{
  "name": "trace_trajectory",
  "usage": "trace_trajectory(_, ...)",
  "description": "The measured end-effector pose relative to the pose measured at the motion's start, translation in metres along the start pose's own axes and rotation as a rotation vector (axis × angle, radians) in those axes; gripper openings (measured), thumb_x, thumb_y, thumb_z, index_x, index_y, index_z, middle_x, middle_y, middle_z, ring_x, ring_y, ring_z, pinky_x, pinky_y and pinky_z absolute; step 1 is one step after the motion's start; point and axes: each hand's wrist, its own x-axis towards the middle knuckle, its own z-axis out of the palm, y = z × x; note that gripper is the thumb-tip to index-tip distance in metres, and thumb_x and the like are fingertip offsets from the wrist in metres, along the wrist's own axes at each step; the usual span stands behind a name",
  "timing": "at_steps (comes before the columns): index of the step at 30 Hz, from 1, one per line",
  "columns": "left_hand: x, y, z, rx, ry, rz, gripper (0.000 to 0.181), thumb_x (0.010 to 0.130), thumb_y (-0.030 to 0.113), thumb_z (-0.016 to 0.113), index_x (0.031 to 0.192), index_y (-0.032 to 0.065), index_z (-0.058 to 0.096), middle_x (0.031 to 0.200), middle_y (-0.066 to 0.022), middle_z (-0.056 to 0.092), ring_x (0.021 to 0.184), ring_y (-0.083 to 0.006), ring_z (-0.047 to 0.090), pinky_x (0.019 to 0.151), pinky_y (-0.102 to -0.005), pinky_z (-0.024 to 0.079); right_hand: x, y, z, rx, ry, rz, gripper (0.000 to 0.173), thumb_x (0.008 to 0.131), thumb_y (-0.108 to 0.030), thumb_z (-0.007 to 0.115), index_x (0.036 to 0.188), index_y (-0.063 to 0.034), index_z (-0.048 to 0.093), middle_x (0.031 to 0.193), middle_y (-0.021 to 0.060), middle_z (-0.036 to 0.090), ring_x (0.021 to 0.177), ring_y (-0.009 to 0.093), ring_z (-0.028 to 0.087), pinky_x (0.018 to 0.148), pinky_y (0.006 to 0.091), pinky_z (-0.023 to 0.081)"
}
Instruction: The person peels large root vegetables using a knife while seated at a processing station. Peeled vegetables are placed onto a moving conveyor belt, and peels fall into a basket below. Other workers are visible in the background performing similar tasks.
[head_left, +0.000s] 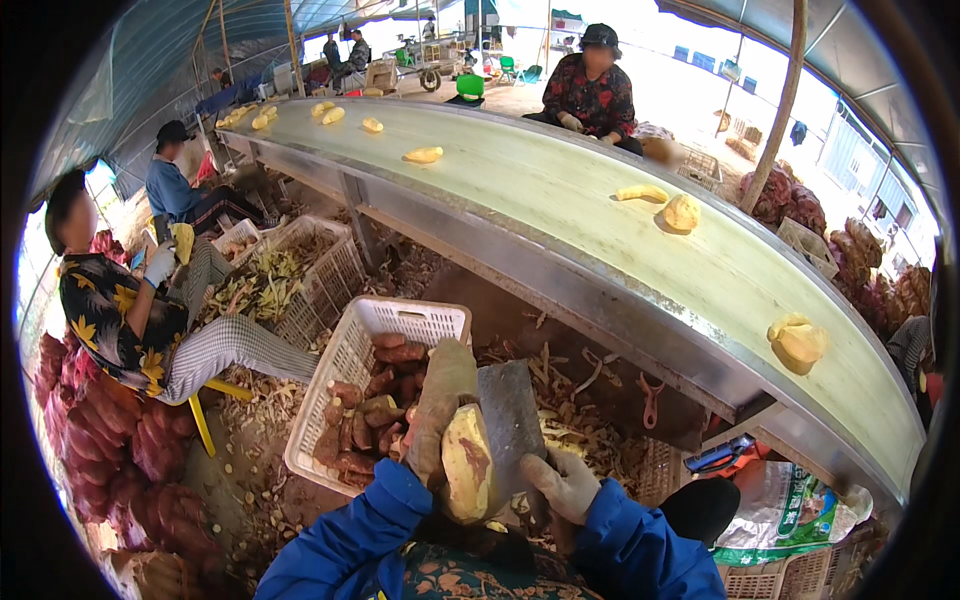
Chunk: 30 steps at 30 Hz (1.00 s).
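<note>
My left hand (433, 433), in a brownish glove below a blue sleeve, holds a mostly peeled yellow sweet potato (466, 461) with a reddish patch; its fingers are partly hidden. Close on the right, my right hand (562, 482) in a pale, soiled glove grips a cleaver, its broad dark metal blade (511, 409) upright beside the sweet potato. Beyond my left hand stands a white plastic crate (319, 405) of unpeeled, reddish-brown sweet potatoes (397, 352).
A conveyor belt (525, 180) carrying peeled sweet potatoes crosses ahead. Co-workers sit at left and across the belt. A red peeler (650, 401) is by the belt frame. Peelings litter the ground; red mesh sacks (97, 427) lie left, a printed plastic bag (787, 517) right.
</note>
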Motion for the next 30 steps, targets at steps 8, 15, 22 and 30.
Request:
trace_trajectory(8, -0.022, 0.012, 0.062, -0.193, -0.166, -0.069, 0.042, 0.111, 0.033, 0.051, 0.141, 0.0047, 0.058, 0.133, -0.0138, 0.068, 0.115, -0.0267, 0.068, 0.101, -0.042, 0.058, 0.013, -0.015, -0.019, -0.149, -0.093, 0.099, 0.047, 0.104, -0.043, 0.065, 0.121, 0.0001, 0.067, 0.09, 0.005, 0.068, 0.073, 0.011, 0.057, 0.064, 0.0295, 0.047)
trace_trajectory(15, -0.007, -0.001, 0.026, 0.029, -0.418, 0.039, 0.037, 0.111, 0.017, 0.048, 0.144, 0.0024, 0.054, 0.135, -0.0132, 0.066, 0.117, -0.0249, 0.068, 0.101, -0.0383, 0.058, 0.014, -0.027, -0.016, -0.29, -0.089, 0.079, 0.044, 0.103, -0.036, 0.068, 0.125, 0.0025, 0.066, 0.102, 0.0113, 0.075, 0.09, 0.02, 0.066, 0.083, 0.0388, 0.053)
trace_trajectory(22, 0.013, -0.021, -0.007, -0.064, -0.308, -0.098, 0.042, 0.109, 0.018, 0.051, 0.148, 0.0035, 0.048, 0.138, -0.0135, 0.063, 0.119, -0.0295, 0.066, 0.102, -0.0411, 0.057, 0.014, -0.029, -0.018, -0.61, -0.094, 0.002, 0.039, 0.102, -0.035, 0.069, 0.117, 0.0004, 0.071, 0.093, 0.0154, 0.075, 0.081, 0.022, 0.068, 0.076, 0.039, 0.053)
trace_trajectory(30, 0.036, -0.051, -0.057, 0.141, -0.276, -0.089, 0.039, 0.109, 0.017, 0.05, 0.145, 0.0023, 0.051, 0.137, -0.0133, 0.061, 0.121, -0.0257, 0.062, 0.106, -0.0381, 0.052, 0.016, -0.01, -0.016, -0.668, -0.095, -0.125, 0.049, 0.101, -0.046, 0.065, 0.119, -0.001, 0.069, 0.091, 0.0265, 0.072, 0.087, 0.044, 0.07, 0.076, 0.0507, 0.054)
